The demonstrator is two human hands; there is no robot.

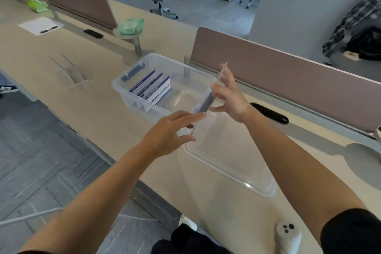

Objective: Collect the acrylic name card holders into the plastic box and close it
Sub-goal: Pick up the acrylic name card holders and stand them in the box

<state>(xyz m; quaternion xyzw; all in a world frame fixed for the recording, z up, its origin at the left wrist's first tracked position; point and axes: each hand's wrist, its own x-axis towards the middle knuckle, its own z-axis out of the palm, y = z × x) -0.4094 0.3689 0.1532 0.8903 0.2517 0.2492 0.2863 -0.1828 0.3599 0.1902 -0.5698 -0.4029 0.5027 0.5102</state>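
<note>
A clear plastic box [123,90] stands open on the beige desk, with three acrylic name card holders [153,88] upright in its left half. Above the box's near right corner, one more acrylic holder [208,99] is seen edge-on and tilted. My right hand [228,95] pinches its upper end. My left hand [171,132] has fingertips at its lower end. The clear lid [231,163] lies flat on the desk just in front of the box, under my hands.
A brown divider panel [288,80] runs behind the box, with a black oval grommet [270,115] at its foot. A white controller [287,235] lies at the desk's near edge. Two more acrylic holders [72,68] stand on the desk to the left. Office chairs stand beyond.
</note>
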